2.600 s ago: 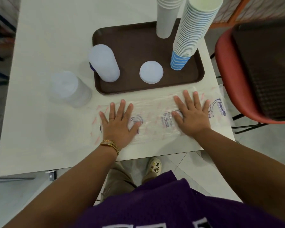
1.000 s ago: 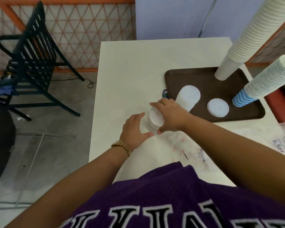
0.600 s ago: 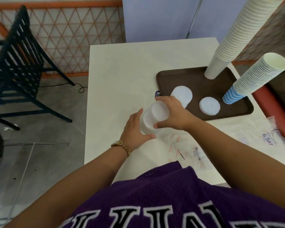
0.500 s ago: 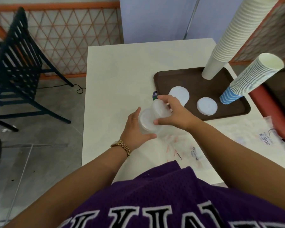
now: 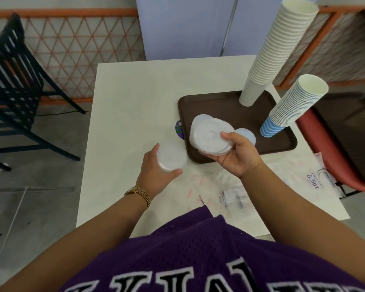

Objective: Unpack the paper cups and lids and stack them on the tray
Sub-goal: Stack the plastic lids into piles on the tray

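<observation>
Over the near left of the tray (image 5: 226, 104) our right hand (image 5: 238, 157) grasps a batch of lids (image 5: 211, 137) from below, thumb hooked over its rim. Our left hand (image 5: 154, 175), just left of the tray above the table (image 5: 135, 91), curls round the rest of the lids (image 5: 171, 158), which seem to sit in a clear sleeve. Two cup stacks already stand at the tray's far right: white cups (image 5: 276, 49) and blue-striped cups (image 5: 293, 106). Two lid piles (image 5: 246, 133) peek out behind the right hand. An emptied bag (image 5: 282, 184) lies flat on the near table. We judge the task nearly done: both handfuls of lids are left to stack.
</observation>
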Tool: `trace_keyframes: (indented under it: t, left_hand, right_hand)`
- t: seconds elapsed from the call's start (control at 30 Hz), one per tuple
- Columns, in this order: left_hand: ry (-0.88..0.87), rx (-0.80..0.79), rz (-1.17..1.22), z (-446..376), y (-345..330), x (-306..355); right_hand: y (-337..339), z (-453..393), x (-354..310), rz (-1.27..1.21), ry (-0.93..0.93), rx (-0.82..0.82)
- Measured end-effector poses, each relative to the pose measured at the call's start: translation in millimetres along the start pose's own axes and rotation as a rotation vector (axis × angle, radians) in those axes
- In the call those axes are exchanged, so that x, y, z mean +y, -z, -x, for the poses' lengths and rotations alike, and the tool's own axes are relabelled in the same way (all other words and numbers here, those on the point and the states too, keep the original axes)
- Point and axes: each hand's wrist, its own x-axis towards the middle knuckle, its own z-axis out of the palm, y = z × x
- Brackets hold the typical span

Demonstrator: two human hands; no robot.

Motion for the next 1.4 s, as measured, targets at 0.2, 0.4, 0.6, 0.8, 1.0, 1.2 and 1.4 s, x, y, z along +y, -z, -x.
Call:
trace_keyframes:
  t: [0.2,0.4,0.6,0.8,1.0,1.2,1.4]
  left_hand:
    - [0.039,0.066,-0.044,4.7,-14.3,5.7]
    - [0.059,0.114,-0.038,8.8,-22.3,13.4]
    - [0.086,0.124,-0.048,10.6,-24.9,13.0]
    - [0.096,0.146,-0.059,13.1,-27.7,15.3]
    - [0.101,0.144,-0.046,13.1,-28.6,16.9]
    - [0.100,0.139,-0.059,11.1,-29.4,15.7]
    - [0.102,0.133,-0.054,8.0,-29.6,6.3]
  right_hand:
    - [23.7,1.7,-52.0,0.055,0.222,0.310]
    - [74.2,-23.8,-88.0,0.516,0.202,0.726]
    - [95.7,-53.7,-89.7,0.717,0.104,0.840]
    - [107.5,-61.1,-80.7,1.124,0.109,0.983]
    - [113.3,-63.4,-68.1,1.460,0.163,0.987]
    - [105.3,-67.3,-61.6,1.969,0.023,0.591]
    - [99.6,-80.3,-68.6,2.097,-0.075,0.513]
